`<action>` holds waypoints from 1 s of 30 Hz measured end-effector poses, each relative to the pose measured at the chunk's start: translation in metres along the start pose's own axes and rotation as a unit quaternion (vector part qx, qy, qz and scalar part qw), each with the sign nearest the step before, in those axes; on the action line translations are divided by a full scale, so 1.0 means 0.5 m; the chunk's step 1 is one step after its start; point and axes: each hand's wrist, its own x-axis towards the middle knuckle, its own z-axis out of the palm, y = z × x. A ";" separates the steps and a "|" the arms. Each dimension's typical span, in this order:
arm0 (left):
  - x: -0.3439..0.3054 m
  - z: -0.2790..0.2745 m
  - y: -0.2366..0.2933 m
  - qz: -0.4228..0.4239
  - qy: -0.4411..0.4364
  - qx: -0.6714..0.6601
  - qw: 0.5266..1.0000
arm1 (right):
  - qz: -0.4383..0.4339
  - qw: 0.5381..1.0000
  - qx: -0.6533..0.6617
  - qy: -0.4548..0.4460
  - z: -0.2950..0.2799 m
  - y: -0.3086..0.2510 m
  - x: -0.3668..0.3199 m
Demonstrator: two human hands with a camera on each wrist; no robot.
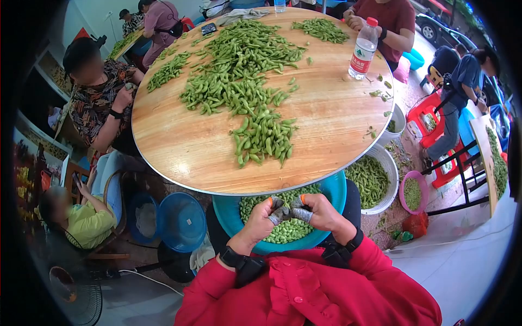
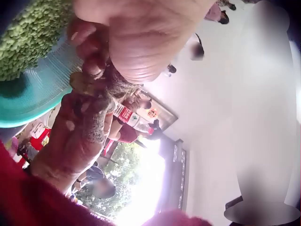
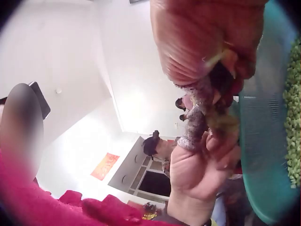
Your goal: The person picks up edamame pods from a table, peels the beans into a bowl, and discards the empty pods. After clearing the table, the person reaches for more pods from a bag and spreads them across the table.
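Observation:
Both hands meet above a teal basin (image 1: 218, 216) that holds shelled green beans (image 1: 288, 231). The left hand (image 1: 256, 224) and the right hand (image 1: 322, 213) pinch a small green pod (image 1: 286, 204) between thumbs and fingers, thumb tips nearly touching. Grey coverings wrap the thumbs, and orange bands show on fingers. In the left wrist view the left hand (image 2: 146, 37) is close to the lens, facing the other hand (image 2: 77, 136). The right wrist view has the right hand (image 3: 207, 42) at the top; fingers hide most of the pod.
A round wooden table (image 1: 326, 130) beyond the basin bears a heap of pods (image 1: 239, 70) and a bottle (image 1: 363, 50). To the right stand a white basket (image 1: 392, 182) and pink basin (image 1: 403, 193); blue basins (image 1: 183, 223) lie left. Several people sit or stand around.

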 end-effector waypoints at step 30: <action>0.016 0.005 0.068 0.215 0.034 0.618 0.755 | 0.184 0.832 -0.379 0.361 -0.252 0.046 -0.171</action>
